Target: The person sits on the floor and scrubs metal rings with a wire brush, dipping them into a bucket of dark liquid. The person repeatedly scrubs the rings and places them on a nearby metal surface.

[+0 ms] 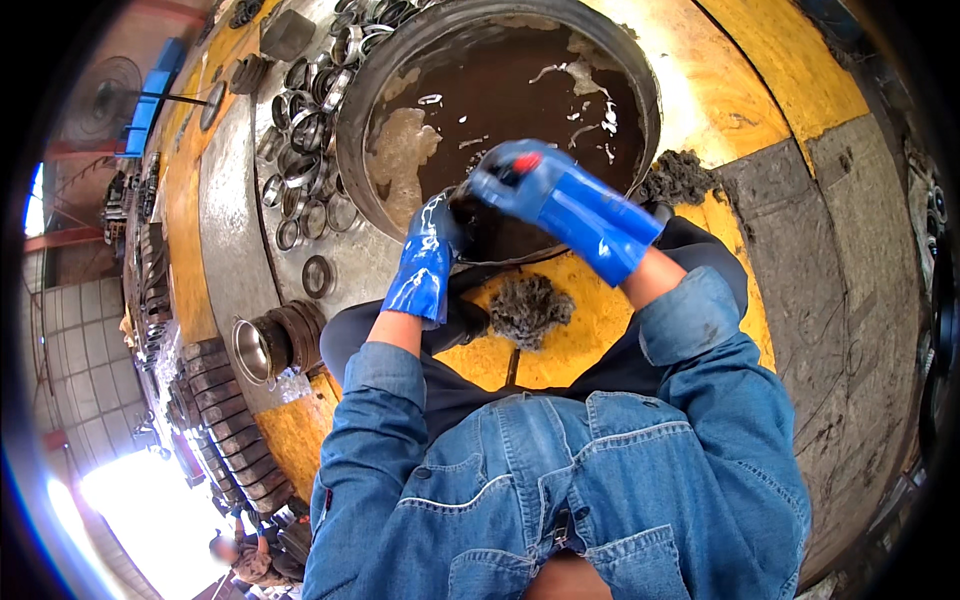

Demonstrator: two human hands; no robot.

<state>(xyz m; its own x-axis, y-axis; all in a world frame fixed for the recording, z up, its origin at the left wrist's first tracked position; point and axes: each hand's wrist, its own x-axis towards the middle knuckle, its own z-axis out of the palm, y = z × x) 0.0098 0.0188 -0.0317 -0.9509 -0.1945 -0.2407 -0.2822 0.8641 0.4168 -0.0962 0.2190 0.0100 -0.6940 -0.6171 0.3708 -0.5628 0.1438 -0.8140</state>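
Both my hands wear long, wet blue rubber gloves over the near side of a wide metal tub (350, 150) of dark brown liquid. My left hand (433, 228) is closed at the tub's near rim, around the edge of something dark (478, 222) whose kind I cannot make out. Above and to the right of it, my right hand (515, 180) is closed and blurred by motion. A small red-and-black thing (526, 162) shows at its fingers; its kind is unclear. Patches of pale foam float on the liquid.
Several metal rings (305, 130) lie left of the tub. Near my left knee stand cylindrical metal parts (280, 342). Grey shredded fibre (530, 310) lies between my legs, with a dark clump (680, 178) right of the tub. Another person (250, 558) is at the far lower left.
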